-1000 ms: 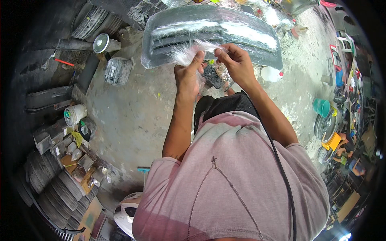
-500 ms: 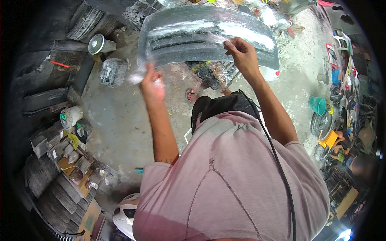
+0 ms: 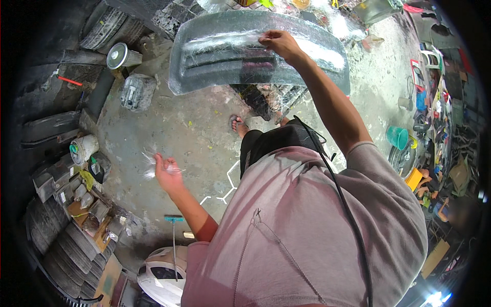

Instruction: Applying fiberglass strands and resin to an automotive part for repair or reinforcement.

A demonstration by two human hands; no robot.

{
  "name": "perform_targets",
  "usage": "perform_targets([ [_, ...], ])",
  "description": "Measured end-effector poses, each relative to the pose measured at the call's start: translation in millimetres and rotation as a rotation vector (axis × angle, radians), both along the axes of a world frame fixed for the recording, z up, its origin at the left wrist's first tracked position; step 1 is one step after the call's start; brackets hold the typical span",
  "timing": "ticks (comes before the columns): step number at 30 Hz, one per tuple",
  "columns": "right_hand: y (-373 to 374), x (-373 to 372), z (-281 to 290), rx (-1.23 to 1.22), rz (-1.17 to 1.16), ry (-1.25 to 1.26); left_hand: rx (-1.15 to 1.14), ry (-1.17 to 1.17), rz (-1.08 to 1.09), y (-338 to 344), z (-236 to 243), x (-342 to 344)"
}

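Note:
A curved translucent grey panel [image 3: 199,77] with dark grooves and bright white streaks lies across the top of my view. Over its upper middle, my right hand [image 3: 282,47] has its fingers pinched at the surface; whatever is between them is too small to make out. Down and left, away from the panel, my left hand [image 3: 168,173] grips a wispy tuft of white fibres [image 3: 150,169] that sticks out past its fingers.
A dark, cluttered support [image 3: 253,102] is under the panel, near my foot [image 3: 239,125]. Tyres [image 3: 102,33], a lidded bucket [image 3: 82,151], a plastic-wrapped object [image 3: 137,94] and a squeegee [image 3: 174,220] line the left; a teal bucket [image 3: 397,136] and clutter line the right.
My hands, together on the fibre tuft at first, have parted. The left has moved down and leftward with the fibres; the right has moved up over the panel.

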State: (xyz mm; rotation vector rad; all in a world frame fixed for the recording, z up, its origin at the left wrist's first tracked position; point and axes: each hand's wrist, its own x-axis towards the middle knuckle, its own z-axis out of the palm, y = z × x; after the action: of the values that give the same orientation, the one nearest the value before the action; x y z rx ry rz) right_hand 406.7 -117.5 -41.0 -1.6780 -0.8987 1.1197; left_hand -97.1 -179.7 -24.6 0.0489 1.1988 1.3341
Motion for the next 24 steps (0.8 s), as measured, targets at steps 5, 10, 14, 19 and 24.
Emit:
perform_targets([
  [5,10.7,-18.8,6.2,-0.072,-0.164,-0.692,-0.033,-0.076,-0.002,-23.5,-9.4,8.8],
  [10,-0.1,-32.4,27.6,0.410,0.017,-1.043,-0.101,-0.020,-0.004,-19.6,-6.3,15.8],
  [14,8.1,-31.7,-7.7,0.348,0.169,-1.165,-0.099,-0.018,-0.045,-6.5,2.5,24.0],
  [19,31.1,-13.4,-17.2,0.134,0.104,-0.986,-0.081,-0.023,-0.060,-2.9,5.1,31.3],
  [24,34.2,-20.1,-9.7,0.054,0.112,-1.027,-0.082,-0.037,-0.069,-15.4,-1.5,32.7],
])
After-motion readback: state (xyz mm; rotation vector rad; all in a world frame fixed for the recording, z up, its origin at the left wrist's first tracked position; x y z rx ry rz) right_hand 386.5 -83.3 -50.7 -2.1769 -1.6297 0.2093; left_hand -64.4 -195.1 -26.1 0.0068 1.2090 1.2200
